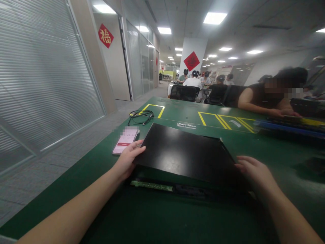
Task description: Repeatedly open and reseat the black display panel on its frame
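A flat, dark display panel [182,152] with a glossy black face is tilted above the green table. My left hand [129,157] grips its left edge, with the thumb over the top and some fingers hidden. At the right edge, my right hand [254,169] has its fingers closed on the side, slightly blurred. Below the panel's near edge lies a narrow green circuit board [152,185] beside a dark strip. Part of a black frame [225,149] shows past the panel's far right corner; the panel hides the rest.
A phone [124,141] lies left of the panel, with a coiled black cable [141,117] behind it. Yellow tape marks [220,121] and small white pieces [186,125] are on the table [76,196]. Across it, a person [269,91] sits near a blue tray [284,127].
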Demonstrator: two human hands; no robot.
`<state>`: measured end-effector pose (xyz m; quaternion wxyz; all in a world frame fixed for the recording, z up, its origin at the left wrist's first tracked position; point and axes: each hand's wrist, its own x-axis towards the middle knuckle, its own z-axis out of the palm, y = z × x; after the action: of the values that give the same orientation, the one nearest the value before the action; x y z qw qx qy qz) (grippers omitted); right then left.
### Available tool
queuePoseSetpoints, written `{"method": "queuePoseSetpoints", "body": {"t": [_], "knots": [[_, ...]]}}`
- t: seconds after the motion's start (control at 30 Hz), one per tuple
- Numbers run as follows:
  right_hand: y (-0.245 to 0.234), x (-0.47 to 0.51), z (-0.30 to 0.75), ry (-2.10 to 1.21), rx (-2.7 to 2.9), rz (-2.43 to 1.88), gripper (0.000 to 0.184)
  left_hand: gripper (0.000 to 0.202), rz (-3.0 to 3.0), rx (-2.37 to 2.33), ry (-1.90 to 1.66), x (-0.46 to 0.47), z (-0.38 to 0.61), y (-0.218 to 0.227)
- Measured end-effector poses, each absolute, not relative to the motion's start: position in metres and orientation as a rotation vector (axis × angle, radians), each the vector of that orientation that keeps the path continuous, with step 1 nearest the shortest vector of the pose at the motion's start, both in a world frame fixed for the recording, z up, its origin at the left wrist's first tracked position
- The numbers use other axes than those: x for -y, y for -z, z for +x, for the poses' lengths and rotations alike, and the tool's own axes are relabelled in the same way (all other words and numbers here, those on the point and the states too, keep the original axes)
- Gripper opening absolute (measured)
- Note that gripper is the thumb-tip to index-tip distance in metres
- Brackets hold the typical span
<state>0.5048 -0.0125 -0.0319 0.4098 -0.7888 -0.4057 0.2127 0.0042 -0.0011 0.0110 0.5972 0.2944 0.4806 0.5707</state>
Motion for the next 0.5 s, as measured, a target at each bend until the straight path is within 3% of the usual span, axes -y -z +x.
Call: {"method": "queuePoseSetpoints", "body": {"t": [0.5], "knots": [[0.021,0.014,0.502,-0.43,1.257,-2.196,0.047,0.04,0.614,-1.136,-1.313,-0.002,0.007,-0.011]]}}
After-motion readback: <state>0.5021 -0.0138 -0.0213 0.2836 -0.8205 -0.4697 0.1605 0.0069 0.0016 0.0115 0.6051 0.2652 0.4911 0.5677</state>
